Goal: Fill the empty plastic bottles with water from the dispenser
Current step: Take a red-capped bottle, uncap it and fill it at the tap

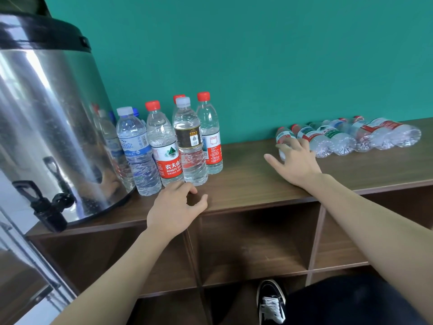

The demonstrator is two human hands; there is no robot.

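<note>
**Half the bottles stand full, a row still waits on its side**

Left of centre in the frame, beside the big steel dispenser (46,118), a cluster of capped bottles (168,146) stands upright on the wooden shelf top (246,179). They look filled to the shoulder with clear water, so I take that group as finished work. I count about six, though one or two at the back are partly hidden and I cannot be sure.

Over at the right of the frame, against the teal wall (257,55), a row of empty bottles (346,137) lies on its side, caps pointing toward the wall. They look light and slightly crumpled, with no water that I can see. That row is what is left to do, and it seems roughly as large as the filled group.

The right hand (295,160) reaches to the nearest empty bottle (283,139) at the left end of that row; the fingers are spread and lie over it, touching but not yet wrapped around it. The left hand (175,205) hovers just in front of the full bottles, fingers loosely curled, holding nothing.

The black tap (46,205) at lower left has no bottle beneath it, so no filling is under way.
</note>
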